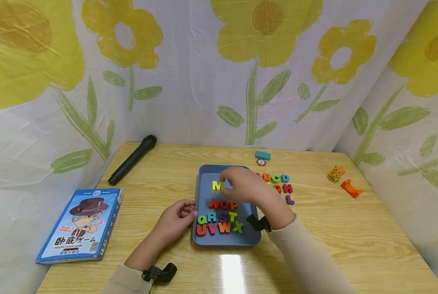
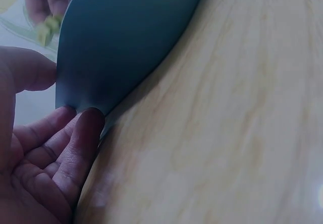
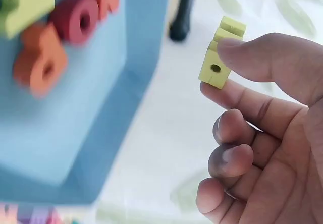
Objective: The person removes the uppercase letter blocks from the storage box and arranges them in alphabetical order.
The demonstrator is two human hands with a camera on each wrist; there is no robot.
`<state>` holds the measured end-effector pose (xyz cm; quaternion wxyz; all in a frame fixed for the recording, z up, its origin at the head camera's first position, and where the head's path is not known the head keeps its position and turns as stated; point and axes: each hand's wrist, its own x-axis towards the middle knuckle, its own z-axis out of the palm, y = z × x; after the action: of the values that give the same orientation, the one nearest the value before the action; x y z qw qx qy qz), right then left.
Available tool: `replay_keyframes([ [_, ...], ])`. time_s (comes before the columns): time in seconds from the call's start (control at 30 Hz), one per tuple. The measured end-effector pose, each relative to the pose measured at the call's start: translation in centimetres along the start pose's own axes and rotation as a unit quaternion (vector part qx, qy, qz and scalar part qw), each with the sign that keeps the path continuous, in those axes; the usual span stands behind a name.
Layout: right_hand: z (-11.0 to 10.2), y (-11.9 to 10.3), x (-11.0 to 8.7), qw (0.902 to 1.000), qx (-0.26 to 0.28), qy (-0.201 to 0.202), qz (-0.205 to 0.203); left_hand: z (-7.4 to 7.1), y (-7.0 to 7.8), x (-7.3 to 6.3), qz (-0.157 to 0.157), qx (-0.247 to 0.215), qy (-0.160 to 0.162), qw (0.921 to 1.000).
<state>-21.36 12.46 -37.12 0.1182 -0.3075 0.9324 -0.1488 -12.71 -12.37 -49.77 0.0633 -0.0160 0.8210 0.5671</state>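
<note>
Over the blue tray (image 1: 205, 179) my right hand (image 1: 242, 183) pinches a yellow letter M (image 3: 220, 52) between thumb and index finger, its other fingers curled. Below it in the tray lie the letters N, O (image 1: 224, 205) and P (image 1: 234, 205). Nearer the front are Q, R, S, T (image 1: 232, 216) and U, V, W (image 1: 224, 227), X. My left hand (image 1: 176, 216) grips the tray's left side. In the left wrist view, thumb and fingertips hold the edge of the tray wall (image 2: 126, 37).
Right of the tray, more coloured letters stand in rows, including D (image 1: 285, 178) and L (image 1: 290, 200), partly hidden by the right hand. A boxed game (image 1: 83, 224) and a black microphone (image 1: 132, 160) lie left. A teal block (image 1: 263, 155), round chip (image 1: 261, 162) and orange toys (image 1: 351, 188) lie farther off.
</note>
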Motion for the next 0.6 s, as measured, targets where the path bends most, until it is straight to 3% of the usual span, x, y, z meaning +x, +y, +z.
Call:
replay_keyframes([
  [0.27, -2.0, 5.0, -5.1, 0.9971, 0.006, 0.058, 0.049, -0.1, 0.0, -0.1, 0.004, -0.008, -0.006, 0.9999],
  [0.6, 0.9, 9.3, -8.6, 0.9942, 0.018, 0.016, 0.105, -0.1, 0.0, 0.0, 0.003, 0.010, -0.004, 0.9999],
])
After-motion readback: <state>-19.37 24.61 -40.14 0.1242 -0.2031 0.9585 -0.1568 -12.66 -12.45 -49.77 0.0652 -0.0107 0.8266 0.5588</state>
